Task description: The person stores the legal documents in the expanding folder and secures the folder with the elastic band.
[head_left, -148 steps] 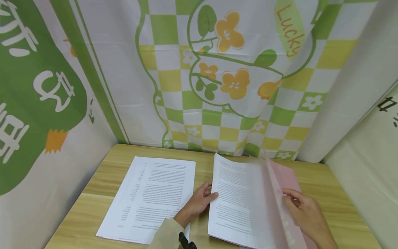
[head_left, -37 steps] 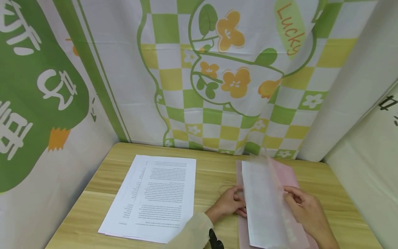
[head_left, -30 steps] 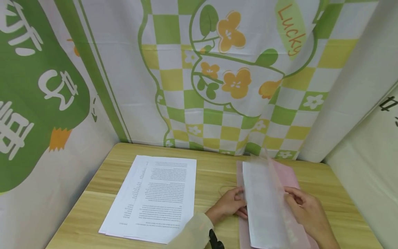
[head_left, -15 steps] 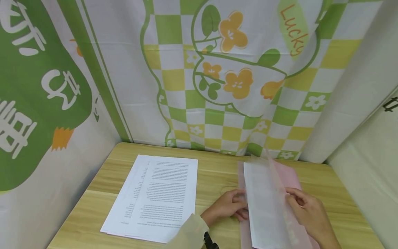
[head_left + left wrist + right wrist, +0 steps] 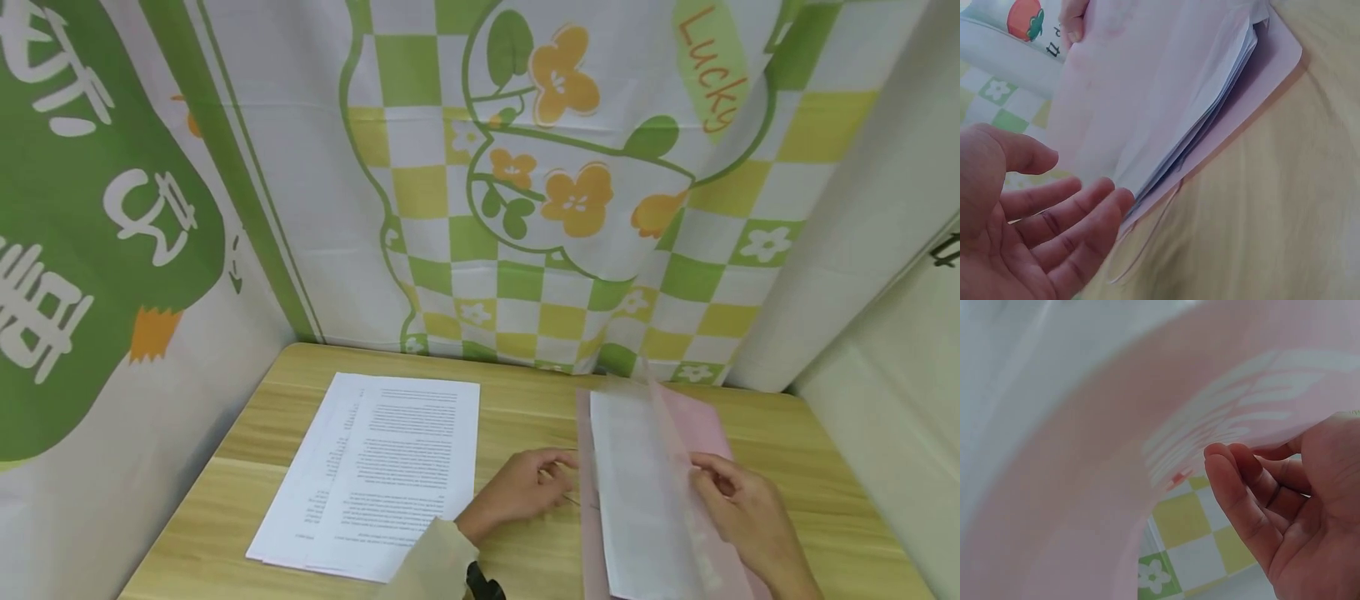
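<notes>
A pink folder (image 5: 697, 425) lies partly opened at the right of the table, with white papers (image 5: 1213, 103) inside. A thin, see-through sheet (image 5: 645, 492) covers most of those papers in the head view. My right hand (image 5: 750, 517) pinches the raised pink cover at its edge; the right wrist view has this cover (image 5: 1104, 462) curving up from the fingertips. Just left of the folder, my left hand (image 5: 525, 487) holds nothing, its fingers loosely bent near the folder's edge. By those fingers, a thin cord (image 5: 1152, 234) trails from the folder onto the table.
On the left half of the wooden table (image 5: 247, 450) lies a stack of printed sheets (image 5: 397, 475), slightly fanned. A patterned curtain (image 5: 517, 275) hangs behind the table's back edge, and pale cloth walls stand at both sides.
The papers my left hand held at the folder's left have shifted right, into the folder. That hand followed to their edge, then drew back left. My right hand keeps its pinch on the cover.
</notes>
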Motion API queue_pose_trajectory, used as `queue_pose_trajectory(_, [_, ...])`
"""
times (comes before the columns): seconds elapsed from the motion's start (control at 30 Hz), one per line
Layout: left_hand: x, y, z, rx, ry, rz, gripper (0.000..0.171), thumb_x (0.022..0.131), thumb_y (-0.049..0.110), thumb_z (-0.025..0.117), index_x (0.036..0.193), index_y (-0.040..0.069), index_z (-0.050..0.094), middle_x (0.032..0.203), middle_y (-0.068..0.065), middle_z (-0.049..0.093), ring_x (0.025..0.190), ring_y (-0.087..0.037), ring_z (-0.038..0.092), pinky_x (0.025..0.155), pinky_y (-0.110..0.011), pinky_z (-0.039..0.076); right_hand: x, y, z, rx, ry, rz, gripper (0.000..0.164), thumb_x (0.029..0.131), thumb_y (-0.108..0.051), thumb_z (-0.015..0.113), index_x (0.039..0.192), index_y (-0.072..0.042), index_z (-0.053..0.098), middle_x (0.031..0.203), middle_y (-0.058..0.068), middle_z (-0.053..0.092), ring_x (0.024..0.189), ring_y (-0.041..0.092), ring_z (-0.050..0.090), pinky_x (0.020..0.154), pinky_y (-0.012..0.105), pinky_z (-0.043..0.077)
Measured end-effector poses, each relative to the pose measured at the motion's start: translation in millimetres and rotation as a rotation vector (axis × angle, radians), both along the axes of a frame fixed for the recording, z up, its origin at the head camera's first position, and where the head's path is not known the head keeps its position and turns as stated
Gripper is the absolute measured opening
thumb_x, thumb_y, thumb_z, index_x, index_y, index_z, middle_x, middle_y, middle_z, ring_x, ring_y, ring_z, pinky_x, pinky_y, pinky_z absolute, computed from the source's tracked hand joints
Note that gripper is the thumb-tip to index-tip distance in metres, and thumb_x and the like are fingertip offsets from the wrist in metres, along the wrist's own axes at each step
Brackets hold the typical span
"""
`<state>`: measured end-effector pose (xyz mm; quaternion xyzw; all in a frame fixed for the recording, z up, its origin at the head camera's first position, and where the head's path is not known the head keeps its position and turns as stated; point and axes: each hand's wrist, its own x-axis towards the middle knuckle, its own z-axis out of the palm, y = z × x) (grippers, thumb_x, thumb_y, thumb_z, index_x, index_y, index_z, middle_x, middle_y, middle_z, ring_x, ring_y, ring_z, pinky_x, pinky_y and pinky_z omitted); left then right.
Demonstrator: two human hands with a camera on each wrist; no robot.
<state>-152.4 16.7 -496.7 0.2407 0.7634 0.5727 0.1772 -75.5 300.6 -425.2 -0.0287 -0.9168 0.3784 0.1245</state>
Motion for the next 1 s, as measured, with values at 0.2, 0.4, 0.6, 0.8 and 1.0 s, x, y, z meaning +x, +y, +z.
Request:
queue_pose_trajectory(0.2, [1.8, -32, 13.6, -0.183, 0.207, 0.060, 0.026, 0.103, 0.022, 0.061, 0.123, 0.009, 0.074, 0.097, 0.011, 0.069, 0.066, -0.001, 0.058, 0.057, -0.022, 0.049, 0.0, -1, -1.3, -0.009, 0.005, 0.002, 0.025, 0.101, -0.017, 0.066, 0.118, -0.001, 0.074, 0.070, -0.005, 0.059, 0.050, 0.009, 0.051, 0.051, 0.025, 0.042])
queue_pose_trajectory(0.4, [8.0, -68, 19.0, -0.338, 0.361, 0.193, 0.030, 0.101, 0.021, 0.065, 0.128, 0.008, 0.070, 0.096, 0.005, 0.070, 0.066, -0.001, 0.057, 0.056, -0.023, 0.048, 0.3, 0, -1.3, 0.001, -0.002, 0.007, 0.025, 0.101, -0.017, 0.066, 0.118, -0.001, 0.074, 0.076, -0.005, 0.062, 0.058, 0.006, 0.053, 0.056, 0.021, 0.043])
queue_pose_trajectory(0.6, [16.7, -106, 16.6, -0.472, 0.483, 0.354, 0.034, 0.096, 0.021, 0.071, 0.127, 0.006, 0.069, 0.098, 0.000, 0.067, 0.076, -0.009, 0.058, 0.059, -0.026, 0.046, -0.1, 1, -1.6, 0.018, -0.001, 0.006, 0.026, 0.101, -0.018, 0.066, 0.119, -0.001, 0.074, 0.078, -0.004, 0.062, 0.058, 0.006, 0.053, 0.057, 0.021, 0.042])
queue_pose_trajectory(0.8, [20.7, -139, 11.9, -0.553, 0.476, 0.452, 0.045, 0.096, 0.023, 0.074, 0.133, 0.001, 0.065, 0.100, -0.005, 0.068, 0.081, -0.016, 0.063, 0.063, -0.032, 0.050, -2.1, -2, -1.9, -0.012, -0.030, 0.008, 0.029, 0.103, -0.021, 0.064, 0.122, -0.002, 0.073, 0.079, -0.003, 0.062, 0.056, 0.008, 0.053, 0.051, 0.026, 0.043])
queue_pose_trajectory(1.0, [25.1, -164, 9.7, -0.674, 0.432, 0.533, 0.057, 0.094, 0.026, 0.077, 0.137, -0.006, 0.059, 0.115, -0.020, 0.064, 0.101, -0.035, 0.065, 0.076, -0.049, 0.057, -1.8, -2, -4.5, -0.020, -0.030, 0.013, 0.029, 0.103, -0.021, 0.064, 0.121, -0.001, 0.073, 0.076, -0.003, 0.060, 0.054, 0.008, 0.052, 0.049, 0.027, 0.042])
